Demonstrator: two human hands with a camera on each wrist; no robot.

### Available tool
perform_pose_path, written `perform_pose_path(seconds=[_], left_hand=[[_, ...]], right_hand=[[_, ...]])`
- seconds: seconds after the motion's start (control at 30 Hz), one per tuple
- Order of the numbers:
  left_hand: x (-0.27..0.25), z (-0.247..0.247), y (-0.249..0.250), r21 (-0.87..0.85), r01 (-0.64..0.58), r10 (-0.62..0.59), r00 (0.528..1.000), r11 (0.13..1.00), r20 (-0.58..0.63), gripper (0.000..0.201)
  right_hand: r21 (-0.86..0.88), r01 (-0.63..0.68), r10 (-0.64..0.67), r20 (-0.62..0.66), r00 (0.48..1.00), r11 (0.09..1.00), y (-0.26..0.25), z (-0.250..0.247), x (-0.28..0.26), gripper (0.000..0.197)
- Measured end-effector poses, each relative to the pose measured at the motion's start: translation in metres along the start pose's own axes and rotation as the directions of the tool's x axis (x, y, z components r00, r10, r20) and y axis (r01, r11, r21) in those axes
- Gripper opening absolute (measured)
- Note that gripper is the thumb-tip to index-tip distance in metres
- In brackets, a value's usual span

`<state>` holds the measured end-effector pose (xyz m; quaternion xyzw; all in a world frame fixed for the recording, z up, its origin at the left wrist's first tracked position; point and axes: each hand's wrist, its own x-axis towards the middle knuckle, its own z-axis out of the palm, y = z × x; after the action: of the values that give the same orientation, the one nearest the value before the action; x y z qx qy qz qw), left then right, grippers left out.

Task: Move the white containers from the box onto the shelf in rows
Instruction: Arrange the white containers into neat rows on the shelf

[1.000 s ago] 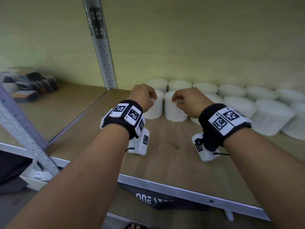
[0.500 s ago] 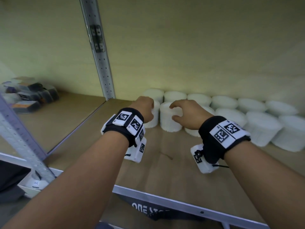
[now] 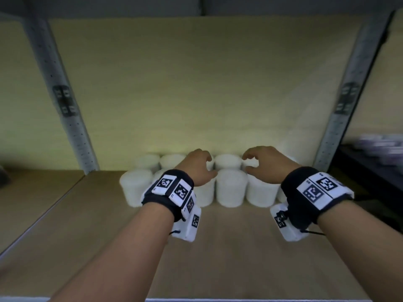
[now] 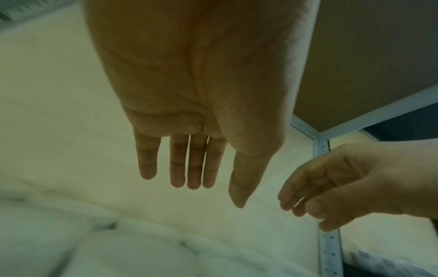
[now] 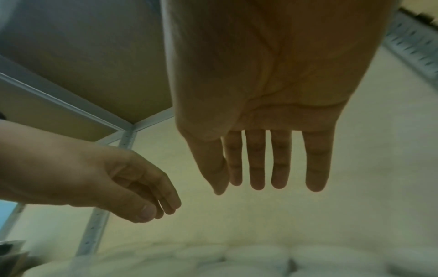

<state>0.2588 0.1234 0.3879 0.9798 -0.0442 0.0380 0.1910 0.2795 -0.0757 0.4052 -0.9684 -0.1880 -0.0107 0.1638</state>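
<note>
White lidded containers stand in two rows at the back of the wooden shelf [image 3: 218,247]. The front row runs from its left-end container [image 3: 136,188] past a middle one [image 3: 231,187]; the back row [image 3: 227,161] stands against the wall. My left hand [image 3: 211,165] and right hand [image 3: 246,162] hover just above the rows, fingers relaxed, holding nothing. The left wrist view shows my left hand [image 4: 224,195] with straight fingers over blurred containers [image 4: 118,253]. My right hand [image 5: 227,187] is likewise empty in its wrist view, above the containers [image 5: 255,258]. The box is out of view.
Perforated metal uprights stand at the left [image 3: 65,110] and right [image 3: 346,101] of this bay, with another shelf [image 3: 196,5] close overhead. Bare board lies in front of the rows, down to the metal front edge [image 3: 239,300]. Blurred dark items [image 3: 381,144] sit in the bay to the right.
Both hands have let go of the two front-row containers they were holding and have lifted with fingers opened. The view has swung right and up, so the bay is now centred.
</note>
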Motion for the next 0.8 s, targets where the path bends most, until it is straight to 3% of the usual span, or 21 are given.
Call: perform_pose_path(seconds=[0.37,0.57,0.8], left_hand=[[0.056,0.047,0.105,-0.014,-0.126,0.127,0.981,0.992,0.149,0.057],[0.075,0.077,0.116,0.068,-0.101,0.085,0.973,0.993,0.214,0.061],[0.084,0.092,0.117,0.138,-0.11,0.076,0.969,0.984,0.235,0.052]], right_hand=[[-0.067,-0.271,0.273,0.031,0.961,0.96,0.118,-0.025,-0.01,0.041],[-0.097,-0.289,0.298,0.091,0.95,0.952,0.137,-0.004,0.005,0.049],[-0.182,-0.248,0.269,0.101,0.958,0.952,0.147,0.009,0.018,0.051]])
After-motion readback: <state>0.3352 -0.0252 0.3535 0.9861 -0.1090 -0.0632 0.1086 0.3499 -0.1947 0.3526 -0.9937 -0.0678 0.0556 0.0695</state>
